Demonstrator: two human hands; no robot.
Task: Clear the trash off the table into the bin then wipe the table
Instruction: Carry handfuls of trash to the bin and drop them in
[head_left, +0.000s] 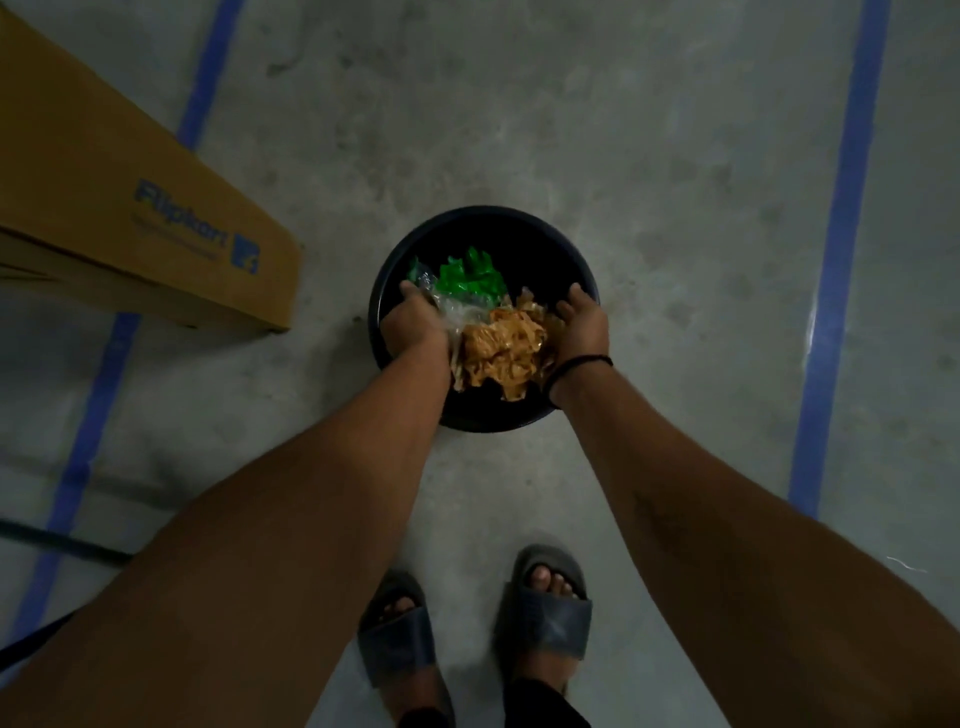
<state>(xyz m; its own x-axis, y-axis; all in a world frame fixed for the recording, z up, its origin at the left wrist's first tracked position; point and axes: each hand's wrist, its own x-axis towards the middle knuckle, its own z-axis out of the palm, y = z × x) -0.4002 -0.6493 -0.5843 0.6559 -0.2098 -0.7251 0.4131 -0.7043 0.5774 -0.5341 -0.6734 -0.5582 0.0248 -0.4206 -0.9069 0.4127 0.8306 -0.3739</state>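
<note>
I have the trash (498, 348), a light, soft, slippery-looking wad of wrappers, over the bin (483, 212) on the floor (623, 156). The left grip (415, 325) curls round its clear film, the right grip (582, 325) presses flat; squeezing both sides seems safest.

cardboard box (130, 208) | blue print "Flipkart" on its side | small logo square beside the word | smaller line beneath unreadable
</note>
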